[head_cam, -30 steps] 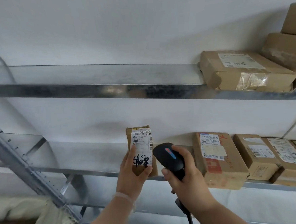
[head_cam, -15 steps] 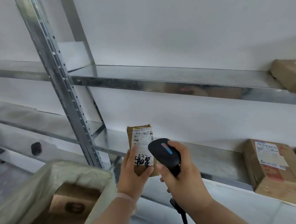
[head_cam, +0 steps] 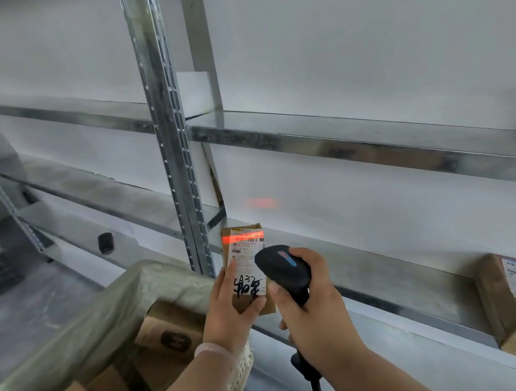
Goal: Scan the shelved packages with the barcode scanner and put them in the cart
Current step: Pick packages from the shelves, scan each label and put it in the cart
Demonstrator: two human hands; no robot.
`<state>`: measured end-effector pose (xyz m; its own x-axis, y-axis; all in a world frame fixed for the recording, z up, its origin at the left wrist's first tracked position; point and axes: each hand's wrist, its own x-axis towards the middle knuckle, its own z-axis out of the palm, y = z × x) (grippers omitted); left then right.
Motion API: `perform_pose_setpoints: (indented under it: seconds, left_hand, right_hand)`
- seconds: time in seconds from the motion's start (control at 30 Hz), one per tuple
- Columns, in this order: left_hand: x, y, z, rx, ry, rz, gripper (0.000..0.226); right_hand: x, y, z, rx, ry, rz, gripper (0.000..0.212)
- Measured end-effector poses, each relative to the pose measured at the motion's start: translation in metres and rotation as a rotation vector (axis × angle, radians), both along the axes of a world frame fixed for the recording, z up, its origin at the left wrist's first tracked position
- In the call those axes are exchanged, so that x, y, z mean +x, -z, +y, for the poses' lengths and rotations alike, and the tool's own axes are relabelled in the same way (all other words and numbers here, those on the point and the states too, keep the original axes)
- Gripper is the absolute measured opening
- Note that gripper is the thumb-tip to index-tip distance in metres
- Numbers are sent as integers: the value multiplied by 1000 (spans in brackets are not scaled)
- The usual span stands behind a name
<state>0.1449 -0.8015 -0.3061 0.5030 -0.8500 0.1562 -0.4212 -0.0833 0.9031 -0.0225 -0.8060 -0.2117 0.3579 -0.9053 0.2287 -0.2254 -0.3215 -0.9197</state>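
Head view. Gripping a small brown package [head_cam: 248, 303] upright in the left hand [head_cam: 228, 316], thumb lying across the lower front, one finger running up the left edge, the rest tucked out of sight behind. Keeping the white label [head_cam: 249, 266] turned toward the camera, with fine print above and black handwriting below. Holding that package in the air in front of the lower shelf [head_cam: 394, 280], just right of the steel upright [head_cam: 171, 146], up and to the right of the cart [head_cam: 85, 323].

Wrapping the right hand [head_cam: 317, 316] round the handle of the black barcode scanner [head_cam: 281, 268], fingers curled tight just under its head. Aiming the head up at the label from just beside the package's right edge; touching or not, impossible telling. Casting a red bar [head_cam: 243, 237] across the top of the label, and spilling a fainter red glow [head_cam: 260, 202] onto the white wall behind. Trailing a dark cable [head_cam: 316, 388] down from the handle past the bottom of the frame.

Showing brown boxes [head_cam: 168, 333] lying inside the cart under its pale lining, at the lower left. Showing another labelled carton [head_cam: 502, 306] sitting on the lower shelf at the far right, well apart from both hands. Wearing a translucent band [head_cam: 212, 349] at the left wrist.
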Motion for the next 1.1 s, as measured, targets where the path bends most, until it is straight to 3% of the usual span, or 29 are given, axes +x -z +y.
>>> perform_pose_setpoints:
  seconds: [0.57, 0.9, 1.0, 1.1]
  left_hand:
    - [83, 20, 78, 130, -239, -31, 89]
    - [162, 38, 120, 391, -498, 68, 97]
    - [170, 29, 114, 519, -436, -9, 96]
    - [156, 13, 95, 471, -340, -89, 92]
  right_hand:
    - [79, 27, 29, 23, -203, 142, 52]
    - [116, 48, 31, 52, -310, 207, 54]
    - [116, 51, 26, 64, -297, 189, 56]
    - [107, 49, 21, 64, -257, 179, 55]
